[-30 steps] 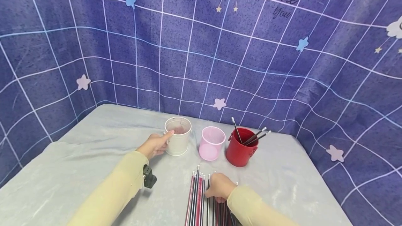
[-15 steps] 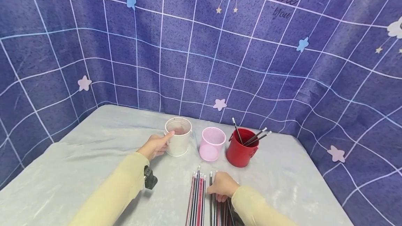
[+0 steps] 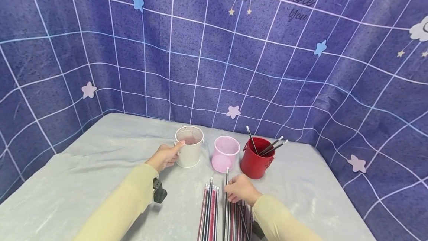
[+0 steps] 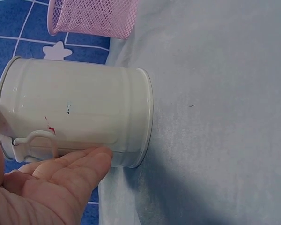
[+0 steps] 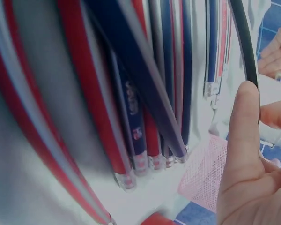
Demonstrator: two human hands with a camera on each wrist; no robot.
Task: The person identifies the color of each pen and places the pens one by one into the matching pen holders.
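Note:
My left hand (image 3: 166, 156) holds the cream-white metal bucket (image 3: 190, 157) by its side, with the thumb at the rim. In the left wrist view its fingers (image 4: 86, 171) lie against the bucket wall below a small loop handle (image 4: 36, 137). Between thumb and forefinger my right hand (image 3: 244, 189) pinches a dark pencil (image 5: 246, 44), its eraser end pointing toward the pink mesh cup (image 3: 222, 163). Beneath that hand lies a bunch of red and dark striped pencils (image 5: 96, 98). Another bunch of pencils (image 3: 210, 211) lies just left of it.
A red bucket (image 3: 251, 164) stands right of the pink cup, with a few black pencils (image 3: 272, 145) leaning in it. Grey cloth (image 3: 100, 170) covers the table. A blue gridded curtain (image 3: 187, 66) hangs behind and at both sides.
My right hand has risen from the right bunch and drawn one dark pencil forward, past the other pencils' ends. The left hand stays on the white bucket.

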